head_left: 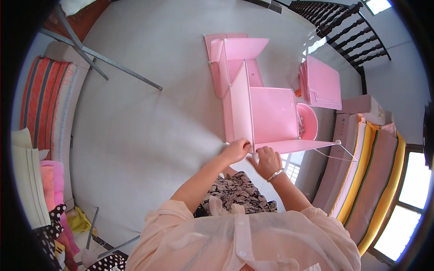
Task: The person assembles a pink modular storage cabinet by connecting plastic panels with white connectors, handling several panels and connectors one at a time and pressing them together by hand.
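Note:
A pink panel shelf (273,113) with thin pale frame edges stands on the floor in front of me, its compartments facing upward. At its nearest corner my left hand (237,151) is closed, fingers curled at the end of the middle upright panel (242,106). Close beside it, my right hand (267,162) is closed round a small white connector (256,157) at the same corner, below the near pink panel (294,146). The fingertips are partly hidden. Another white connector (337,142) sits at that panel's right end.
Right of the shelf stand a pink tub (311,122) holding small pale pieces and a stack of loose pink panels (322,83). A striped cushioned bench (370,176) lies along the right, a red-striped one (43,99) along the left. Grey metal legs (122,70) reach over the floor.

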The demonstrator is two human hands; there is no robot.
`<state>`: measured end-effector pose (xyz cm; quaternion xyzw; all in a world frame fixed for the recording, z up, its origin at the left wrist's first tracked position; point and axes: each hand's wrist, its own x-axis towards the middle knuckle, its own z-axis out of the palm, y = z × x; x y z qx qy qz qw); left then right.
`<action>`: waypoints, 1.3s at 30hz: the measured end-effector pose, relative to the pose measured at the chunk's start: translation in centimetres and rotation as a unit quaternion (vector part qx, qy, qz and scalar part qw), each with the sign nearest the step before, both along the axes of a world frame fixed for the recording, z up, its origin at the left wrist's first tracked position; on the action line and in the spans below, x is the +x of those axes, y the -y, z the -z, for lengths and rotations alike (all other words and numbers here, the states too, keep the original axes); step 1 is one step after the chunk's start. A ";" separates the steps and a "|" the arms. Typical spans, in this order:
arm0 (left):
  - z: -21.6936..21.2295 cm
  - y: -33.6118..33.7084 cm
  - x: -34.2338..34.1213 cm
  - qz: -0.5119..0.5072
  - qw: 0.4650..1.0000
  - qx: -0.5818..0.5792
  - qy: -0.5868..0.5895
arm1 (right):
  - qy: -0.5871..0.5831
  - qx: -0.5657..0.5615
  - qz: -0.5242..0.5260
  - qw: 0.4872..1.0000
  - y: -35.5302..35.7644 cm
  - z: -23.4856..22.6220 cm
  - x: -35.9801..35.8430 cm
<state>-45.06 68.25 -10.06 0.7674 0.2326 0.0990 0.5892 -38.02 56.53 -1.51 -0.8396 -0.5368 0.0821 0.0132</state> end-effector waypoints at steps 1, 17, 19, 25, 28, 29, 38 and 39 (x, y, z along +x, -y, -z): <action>0.4 -0.3 0.0 -0.016 0.991 0.126 0.038 | 0.060 0.043 -0.048 0.996 0.2 -0.5 -0.8; -5.6 -3.3 5.0 0.375 0.727 0.564 0.115 | -0.143 -0.269 -0.161 0.939 -0.8 -3.6 3.0; -5.2 -3.4 5.1 0.312 0.742 0.577 0.140 | -0.260 -0.242 -0.184 0.917 0.0 -4.9 3.9; -8.7 -2.6 5.6 0.341 0.777 0.521 0.097 | -0.310 0.113 0.178 0.927 2.7 -5.5 18.8; -10.0 -2.5 6.4 0.337 0.763 0.543 0.097 | -0.104 0.068 0.354 0.927 4.6 -3.6 27.4; -10.2 -1.9 7.1 0.340 0.764 0.541 0.096 | -0.076 0.021 0.381 0.921 6.6 -1.8 30.8; -9.5 -0.8 8.1 0.354 0.774 0.514 0.102 | -0.218 0.081 0.242 0.942 2.9 -3.5 28.0; -9.4 -0.8 8.2 0.357 0.768 0.520 0.112 | -0.234 0.045 0.215 0.947 1.5 -3.8 26.3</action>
